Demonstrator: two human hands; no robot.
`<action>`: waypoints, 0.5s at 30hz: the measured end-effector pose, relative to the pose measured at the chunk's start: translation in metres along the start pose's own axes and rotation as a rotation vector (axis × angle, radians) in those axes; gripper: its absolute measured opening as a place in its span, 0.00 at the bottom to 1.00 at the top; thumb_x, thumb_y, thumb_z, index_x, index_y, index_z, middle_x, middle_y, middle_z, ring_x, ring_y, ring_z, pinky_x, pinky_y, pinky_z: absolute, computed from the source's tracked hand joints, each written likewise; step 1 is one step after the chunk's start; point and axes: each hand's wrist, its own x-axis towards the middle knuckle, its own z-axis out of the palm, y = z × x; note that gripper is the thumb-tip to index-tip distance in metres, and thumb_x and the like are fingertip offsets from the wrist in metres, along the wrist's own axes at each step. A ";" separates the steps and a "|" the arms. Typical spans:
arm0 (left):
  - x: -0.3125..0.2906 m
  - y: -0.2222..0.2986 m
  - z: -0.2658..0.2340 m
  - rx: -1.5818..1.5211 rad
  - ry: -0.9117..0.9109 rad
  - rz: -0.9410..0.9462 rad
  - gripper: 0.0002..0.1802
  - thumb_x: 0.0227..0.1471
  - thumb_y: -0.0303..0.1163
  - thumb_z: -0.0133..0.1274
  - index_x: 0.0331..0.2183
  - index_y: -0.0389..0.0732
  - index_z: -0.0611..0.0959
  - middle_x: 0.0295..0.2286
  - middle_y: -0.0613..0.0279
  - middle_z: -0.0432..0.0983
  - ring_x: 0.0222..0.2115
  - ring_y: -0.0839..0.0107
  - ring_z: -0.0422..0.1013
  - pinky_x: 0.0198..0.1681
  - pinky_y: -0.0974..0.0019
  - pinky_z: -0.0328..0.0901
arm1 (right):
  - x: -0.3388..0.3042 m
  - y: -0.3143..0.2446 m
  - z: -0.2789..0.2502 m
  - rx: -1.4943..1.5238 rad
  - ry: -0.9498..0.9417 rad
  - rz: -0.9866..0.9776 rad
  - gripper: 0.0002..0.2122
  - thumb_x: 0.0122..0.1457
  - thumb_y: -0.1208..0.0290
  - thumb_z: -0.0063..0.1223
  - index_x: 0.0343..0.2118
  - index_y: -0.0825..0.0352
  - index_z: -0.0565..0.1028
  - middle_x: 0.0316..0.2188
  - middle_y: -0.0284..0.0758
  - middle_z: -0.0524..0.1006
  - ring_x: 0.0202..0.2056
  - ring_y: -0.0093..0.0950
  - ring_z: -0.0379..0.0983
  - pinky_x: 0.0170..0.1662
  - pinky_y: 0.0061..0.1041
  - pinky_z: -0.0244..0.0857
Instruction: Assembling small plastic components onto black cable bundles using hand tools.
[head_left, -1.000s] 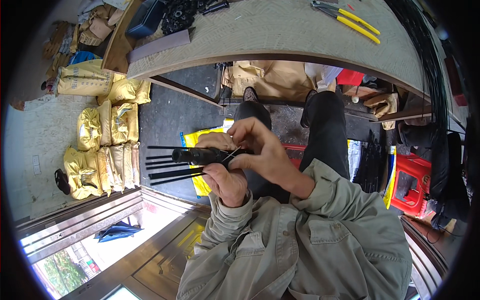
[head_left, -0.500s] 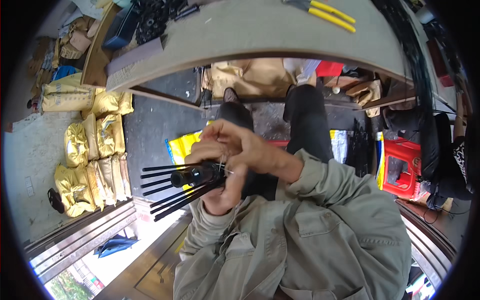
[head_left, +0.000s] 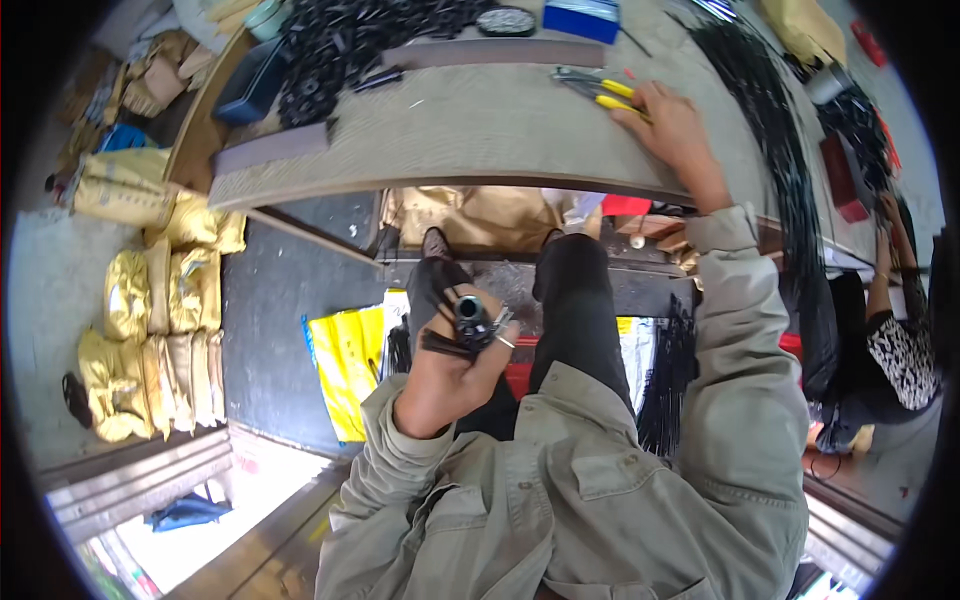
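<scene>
My left hand (head_left: 440,390) is closed around a bundle of thin black rods with a black tube (head_left: 469,309) at its middle, held above my lap with the tube's open end upward. It looks like an umbrella frame, though much of it is hidden by my fingers. A thin silvery wire (head_left: 506,326) sticks out beside my thumb. On the bench, my right hand (head_left: 672,130) has its fingers on the yellow handles of a pair of pliers (head_left: 616,88). The pliers lie on the bench top, jaws pointing left.
The grey workbench (head_left: 480,125) holds a heap of black parts (head_left: 350,45), a blue box (head_left: 581,20) and a dark blue bin (head_left: 250,82). Long black rods (head_left: 770,110) hang over its right side. Yellow sacks (head_left: 120,380) stand at left. Another person (head_left: 890,340) is at far right.
My right hand has left the black bundle and reached forward to the pliers. My left hand has tipped the bundle, so the tube's end now faces up. The view has shifted toward the bench.
</scene>
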 end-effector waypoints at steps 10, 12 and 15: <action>-0.024 -0.004 -0.011 -0.084 0.071 0.007 0.12 0.44 0.14 0.51 0.30 0.38 0.67 0.24 0.60 0.64 0.23 0.73 0.60 0.28 0.70 0.56 | -0.048 -0.087 -0.059 1.070 -0.141 0.509 0.08 0.58 0.66 0.48 0.29 0.67 0.73 0.22 0.33 0.68 0.24 0.22 0.66 0.32 0.22 0.62; -0.025 -0.006 -0.011 -0.124 0.051 0.015 0.13 0.43 0.13 0.51 0.29 0.38 0.66 0.23 0.60 0.64 0.22 0.73 0.60 0.26 0.71 0.55 | -0.078 -0.129 -0.085 1.090 -0.247 0.291 0.07 0.55 0.70 0.53 0.34 0.68 0.74 0.27 0.35 0.70 0.29 0.26 0.68 0.34 0.24 0.62; -0.026 -0.003 -0.010 -0.079 0.143 0.069 0.13 0.43 0.12 0.50 0.29 0.38 0.66 0.23 0.59 0.64 0.22 0.72 0.60 0.26 0.70 0.55 | -0.093 -0.167 -0.118 0.758 -0.328 -0.065 0.15 0.48 0.76 0.58 0.40 0.68 0.73 0.38 0.40 0.69 0.38 0.35 0.69 0.39 0.30 0.63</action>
